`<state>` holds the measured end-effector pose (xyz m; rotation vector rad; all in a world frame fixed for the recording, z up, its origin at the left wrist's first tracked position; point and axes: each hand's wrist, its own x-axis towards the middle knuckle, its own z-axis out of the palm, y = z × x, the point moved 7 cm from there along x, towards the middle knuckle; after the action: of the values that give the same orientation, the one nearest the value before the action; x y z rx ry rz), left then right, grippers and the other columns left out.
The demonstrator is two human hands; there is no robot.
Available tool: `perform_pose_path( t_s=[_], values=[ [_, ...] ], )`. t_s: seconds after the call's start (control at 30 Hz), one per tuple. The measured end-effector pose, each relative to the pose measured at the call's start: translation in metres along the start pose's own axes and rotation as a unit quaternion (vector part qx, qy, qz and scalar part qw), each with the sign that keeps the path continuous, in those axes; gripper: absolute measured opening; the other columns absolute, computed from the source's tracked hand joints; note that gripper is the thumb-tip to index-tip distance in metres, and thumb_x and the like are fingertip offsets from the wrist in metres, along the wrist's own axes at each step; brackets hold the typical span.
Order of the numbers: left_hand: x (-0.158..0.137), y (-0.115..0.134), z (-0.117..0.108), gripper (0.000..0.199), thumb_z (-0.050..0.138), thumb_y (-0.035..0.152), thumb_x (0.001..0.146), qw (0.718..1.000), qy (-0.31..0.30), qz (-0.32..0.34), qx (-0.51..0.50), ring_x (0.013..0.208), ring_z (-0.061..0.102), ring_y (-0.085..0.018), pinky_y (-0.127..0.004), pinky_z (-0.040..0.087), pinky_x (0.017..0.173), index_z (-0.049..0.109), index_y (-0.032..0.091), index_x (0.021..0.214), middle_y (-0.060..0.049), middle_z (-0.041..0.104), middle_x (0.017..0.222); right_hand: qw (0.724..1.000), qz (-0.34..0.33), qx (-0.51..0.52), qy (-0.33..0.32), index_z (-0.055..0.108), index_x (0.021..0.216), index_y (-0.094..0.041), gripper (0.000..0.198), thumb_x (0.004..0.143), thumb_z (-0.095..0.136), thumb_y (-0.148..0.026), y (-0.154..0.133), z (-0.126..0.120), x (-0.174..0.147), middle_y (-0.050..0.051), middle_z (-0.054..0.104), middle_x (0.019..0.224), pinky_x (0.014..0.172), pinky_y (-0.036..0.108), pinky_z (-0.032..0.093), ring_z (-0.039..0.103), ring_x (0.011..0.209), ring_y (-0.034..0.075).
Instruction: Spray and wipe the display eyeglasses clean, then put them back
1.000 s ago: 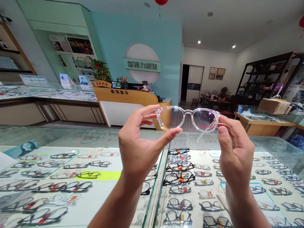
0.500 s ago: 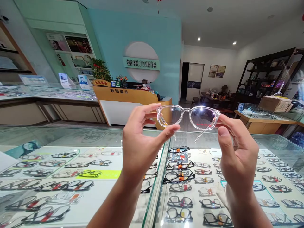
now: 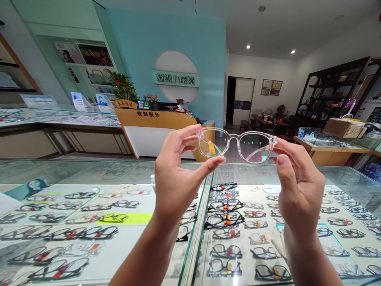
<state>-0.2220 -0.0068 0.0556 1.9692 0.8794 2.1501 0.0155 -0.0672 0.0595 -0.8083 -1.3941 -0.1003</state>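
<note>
A pair of clear-framed eyeglasses (image 3: 234,136) is held up in the air between my two hands, above a glass display case. My left hand (image 3: 181,171) grips its left end, the thumb below the lens and the fingers at the upper corner. At the other end, my right hand (image 3: 299,186) holds the hinge area with bent fingers, the thumb raised beside it. Red print and green reflections show on the right lens, and an orange patch shows through the left one. Both temple arms appear folded behind the lenses.
Under the glass top (image 3: 137,171) lie rows of eyeglasses (image 3: 226,219). A cloth (image 3: 278,243) rests near my right wrist. Beyond stand a cashier counter (image 3: 154,131) with a plant (image 3: 123,87), a cardboard box (image 3: 343,128) on another case, and a dark shelf (image 3: 330,93).
The eyeglasses have tilted slightly, and their temple arms, earlier hanging below the lenses, now show through them. Lens reflections changed from white-violet to green. Both hands keep their hold.
</note>
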Motion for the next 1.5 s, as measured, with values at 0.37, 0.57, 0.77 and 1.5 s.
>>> perform_pose_path(
  t_s=[0.37, 0.57, 0.77, 1.5],
  values=[
    [-0.006, -0.002, 0.019, 0.087, 0.095, 0.058, 0.072, 0.995, 0.038, 0.085, -0.025, 0.136, 0.065, -0.035, -0.052, 0.060, 0.108, 0.054, 0.039, 0.146, -0.010, 0.062, 0.143, 0.997, 0.007, 0.025, 0.070, 0.079, 0.123, -0.029, 0.028, 0.105, 0.058, -0.036, 0.003, -0.005, 0.003, 0.007, 0.078, 0.123, 0.103, 0.053, 0.059, 0.073, 0.118, 0.028],
    [-0.005, -0.007, 0.027, 0.086, 0.090, 0.060, 0.077, 0.996, 0.023, 0.084, -0.014, 0.136, 0.066, -0.034, -0.053, 0.059, 0.110, 0.049, 0.039, 0.149, -0.011, 0.062, 0.146, 0.996, -0.008, 0.005, 0.084, 0.079, 0.117, -0.027, 0.025, 0.104, 0.059, -0.035, -0.004, -0.007, 0.004, 0.007, 0.078, 0.118, 0.099, 0.051, 0.062, 0.073, 0.116, 0.028],
    [-0.009, -0.003, 0.021, 0.087, 0.088, 0.069, 0.074, 0.990, 0.062, 0.122, 0.019, 0.136, 0.064, -0.035, -0.055, 0.059, 0.108, 0.051, 0.037, 0.145, -0.011, 0.063, 0.141, 0.994, 0.021, 0.070, 0.082, 0.077, 0.113, -0.026, 0.022, 0.105, 0.061, -0.037, 0.011, -0.004, 0.008, 0.007, 0.079, 0.115, 0.095, 0.045, 0.064, 0.076, 0.111, 0.025],
    [-0.008, -0.001, 0.030, 0.089, 0.091, 0.063, 0.075, 0.995, 0.016, 0.093, -0.025, 0.140, 0.062, -0.036, -0.055, 0.058, 0.112, 0.050, 0.037, 0.149, -0.011, 0.060, 0.146, 0.988, 0.056, 0.139, 0.019, 0.073, 0.112, -0.025, 0.024, 0.108, 0.055, -0.041, 0.026, 0.005, 0.011, 0.006, 0.082, 0.114, 0.094, 0.041, 0.065, 0.079, 0.103, 0.021]
  ],
)
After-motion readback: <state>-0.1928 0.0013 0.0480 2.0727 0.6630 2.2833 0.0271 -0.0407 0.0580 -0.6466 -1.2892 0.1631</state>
